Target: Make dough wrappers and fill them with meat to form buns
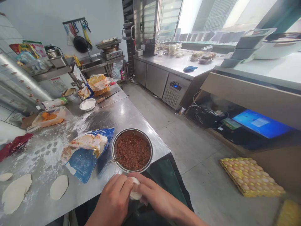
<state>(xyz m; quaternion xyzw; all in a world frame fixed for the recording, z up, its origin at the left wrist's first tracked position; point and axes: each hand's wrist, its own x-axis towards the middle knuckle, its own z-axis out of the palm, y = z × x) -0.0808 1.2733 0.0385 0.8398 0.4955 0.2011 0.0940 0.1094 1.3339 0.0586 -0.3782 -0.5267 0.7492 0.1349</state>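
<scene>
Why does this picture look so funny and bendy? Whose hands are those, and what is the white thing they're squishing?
The picture comes from a small camera worn on a person's head, looking down, so you see what they see. Its wide lens bends the edges.

The two hands at the bottom belong to that person. The left hand and the right hand are both closed around a small white dough piece.

Just above them, on the floury steel table, stands a metal bowl of brown minced filling. Beside it lies a blue bag. Flat dough rounds wait on the left. On the floor to the right sits a yellow egg tray.
</scene>
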